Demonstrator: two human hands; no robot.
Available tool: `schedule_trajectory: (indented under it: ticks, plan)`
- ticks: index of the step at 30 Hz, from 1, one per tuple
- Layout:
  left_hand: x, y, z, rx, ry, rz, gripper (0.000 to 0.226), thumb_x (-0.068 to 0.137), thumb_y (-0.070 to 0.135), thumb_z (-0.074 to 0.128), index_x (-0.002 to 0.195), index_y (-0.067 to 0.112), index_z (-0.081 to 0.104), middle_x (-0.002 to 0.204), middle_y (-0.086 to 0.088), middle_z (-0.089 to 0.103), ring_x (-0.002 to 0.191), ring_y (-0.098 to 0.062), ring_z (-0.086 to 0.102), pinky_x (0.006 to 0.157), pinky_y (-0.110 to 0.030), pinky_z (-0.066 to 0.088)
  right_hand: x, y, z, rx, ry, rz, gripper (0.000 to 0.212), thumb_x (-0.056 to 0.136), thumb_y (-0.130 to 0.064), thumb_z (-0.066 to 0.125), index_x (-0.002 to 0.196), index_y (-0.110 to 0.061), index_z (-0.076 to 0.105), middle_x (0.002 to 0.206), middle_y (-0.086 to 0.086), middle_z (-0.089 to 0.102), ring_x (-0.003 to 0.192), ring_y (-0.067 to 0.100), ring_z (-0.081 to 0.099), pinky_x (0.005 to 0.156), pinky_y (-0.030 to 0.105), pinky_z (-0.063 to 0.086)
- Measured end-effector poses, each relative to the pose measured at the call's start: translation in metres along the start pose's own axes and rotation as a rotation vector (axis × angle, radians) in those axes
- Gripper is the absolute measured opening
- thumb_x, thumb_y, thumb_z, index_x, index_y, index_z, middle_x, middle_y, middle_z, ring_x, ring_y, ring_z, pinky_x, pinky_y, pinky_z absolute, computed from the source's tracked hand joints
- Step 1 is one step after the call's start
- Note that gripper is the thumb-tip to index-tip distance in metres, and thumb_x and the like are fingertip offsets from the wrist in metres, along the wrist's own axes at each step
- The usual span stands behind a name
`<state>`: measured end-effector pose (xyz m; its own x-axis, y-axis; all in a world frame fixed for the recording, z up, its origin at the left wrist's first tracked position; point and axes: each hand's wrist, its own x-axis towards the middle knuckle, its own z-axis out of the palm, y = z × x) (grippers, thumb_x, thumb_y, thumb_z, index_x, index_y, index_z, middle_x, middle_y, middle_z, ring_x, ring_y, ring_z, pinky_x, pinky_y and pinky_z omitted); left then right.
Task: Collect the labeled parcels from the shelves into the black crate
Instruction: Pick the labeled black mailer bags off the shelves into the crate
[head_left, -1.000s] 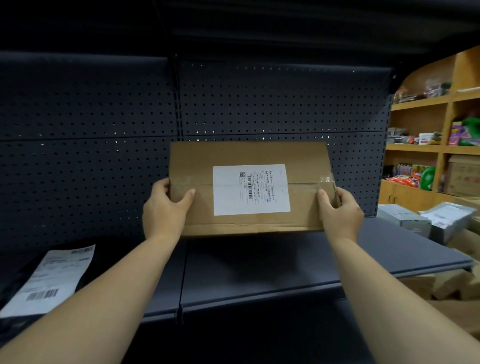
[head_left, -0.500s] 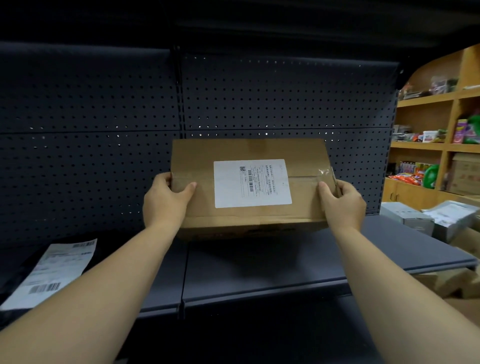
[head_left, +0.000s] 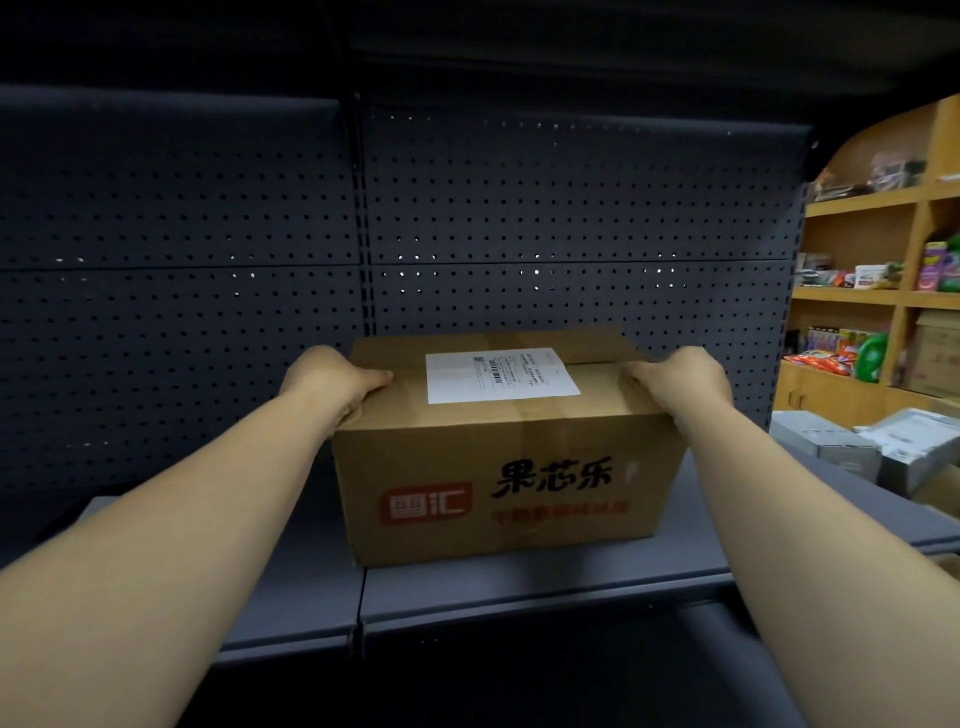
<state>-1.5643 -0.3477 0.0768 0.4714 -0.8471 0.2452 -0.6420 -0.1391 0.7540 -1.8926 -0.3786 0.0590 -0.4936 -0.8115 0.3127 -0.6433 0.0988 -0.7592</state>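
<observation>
Cardboard parcel (head_left: 506, 457) sits on the dark metal shelf (head_left: 545, 587), white label (head_left: 501, 374) facing up, printed side toward the camera. Left hand (head_left: 332, 376) and right hand (head_left: 680, 376) each have a grip on a top side edge, fingers curled over. Grey boxes (head_left: 852, 447) off right, kinda blurry.

brown cardboard box (head_left: 506, 488) with red-and-black print, white label (head_left: 501, 375), dark grey perforated back panel (head_left: 571, 218)
</observation>
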Motion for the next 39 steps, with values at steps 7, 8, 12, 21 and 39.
schedule_trajectory:
  ticks: [7,8,12,21,39]
  plan:
    - [0.012,0.003,0.002,0.005,-0.102,-0.030,0.047,0.074,0.038,0.078,0.093,0.004,0.051,0.077,-0.012,0.055,0.068,-0.024,0.056,0.065,-0.033,0.051,0.013,-0.015,0.004,-0.104,-0.145,0.044,0.043,0.087,-0.041,0.061,0.063,-0.009,0.044,0.061,0.008,0.044,0.052,0.022,0.042,0.045,0.026,0.029]
    - [0.014,0.003,0.002,0.004,-0.114,-0.035,0.049,0.074,0.038,0.078,0.098,0.004,0.052,0.081,-0.013,0.057,0.073,-0.026,0.058,0.069,-0.036,0.053,0.014,-0.017,0.004,-0.129,-0.165,0.051,0.043,0.087,-0.041,0.060,0.065,-0.008,0.045,0.063,0.009,0.045,0.054,0.022,0.044,0.045,0.027,0.030]
    - [0.019,0.000,0.005,-0.012,-0.131,-0.054,0.064,0.074,0.037,0.078,0.118,0.000,0.052,0.084,-0.013,0.055,0.080,-0.027,0.059,0.073,-0.037,0.055,0.016,-0.024,0.006,-0.204,-0.230,0.057,0.041,0.089,-0.043,0.057,0.083,-0.002,0.051,0.070,0.011,0.047,0.060,0.024,0.046,0.049,0.029,0.035]
    - [0.026,0.000,0.005,-0.132,-0.170,-0.074,0.041,0.078,0.032,0.076,0.098,0.008,0.049,0.084,-0.015,0.057,0.085,-0.031,0.063,0.078,-0.041,0.056,0.012,-0.033,0.002,-0.302,-0.297,0.061,0.048,0.090,-0.042,0.054,0.112,0.000,0.054,0.086,0.015,0.055,0.078,0.030,0.056,0.061,0.033,0.044]
    - [-0.027,-0.034,-0.024,0.477,0.378,0.491,0.050,0.091,0.053,0.045,0.117,0.012,0.059,0.115,-0.013,0.060,0.099,-0.032,0.056,0.068,-0.035,0.043,-0.094,-0.052,0.041,-0.355,0.206,-0.608,0.039,0.092,-0.033,0.051,0.126,-0.015,0.056,0.122,0.009,0.058,0.115,0.030,0.048,0.089,0.040,0.042]
